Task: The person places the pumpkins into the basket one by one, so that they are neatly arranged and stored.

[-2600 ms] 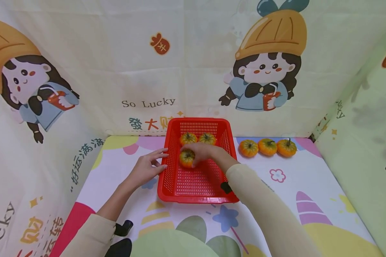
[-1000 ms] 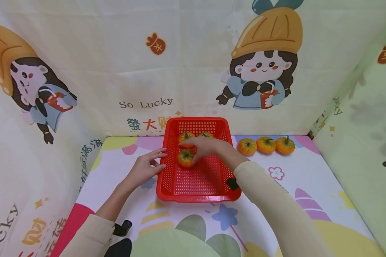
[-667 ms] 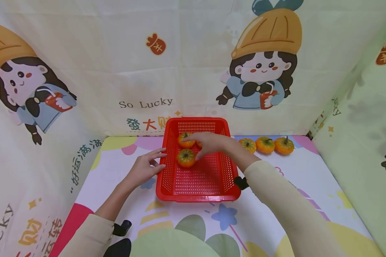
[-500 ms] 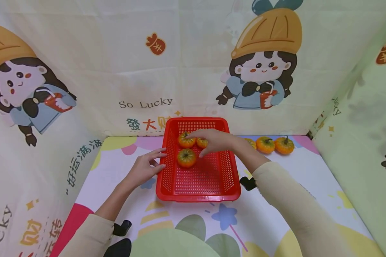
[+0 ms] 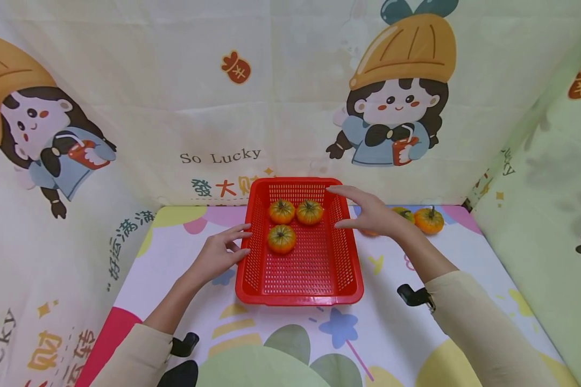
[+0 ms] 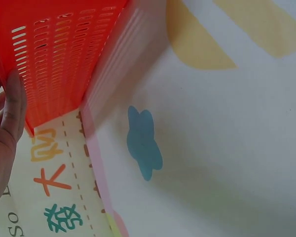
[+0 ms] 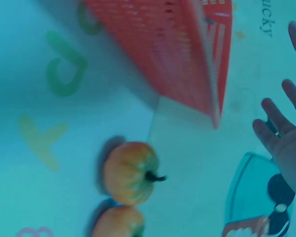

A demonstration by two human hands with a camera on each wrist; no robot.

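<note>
A red plastic basket (image 5: 300, 300) with slotted walls stands mid-table. Inside it are three small orange-green pumpkins: two side by side at the back, the left (image 5: 282, 212) and the right (image 5: 310, 213), and one in front (image 5: 281, 239). My left hand (image 5: 219, 255) rests its fingers against the basket's left rim; in the left wrist view its fingertips (image 6: 14, 98) touch the rim. My right hand (image 5: 375, 214) hangs over the right rim, thumb and fingers spread, holding nothing. It partly hides the row of pumpkins on the table to the right.
Right of the basket, near the back edge, the rightmost pumpkin (image 5: 429, 220) shows fully; two others in its row are partly covered. The right wrist view shows a stemmed pumpkin (image 7: 131, 173) beside another. Printed cloth walls (image 5: 295, 123) enclose the table's back and sides.
My right hand has let go of the front pumpkin in the basket, spread its fingers and moved right, to the basket's right rim. The left hand has stayed at the left rim.
</note>
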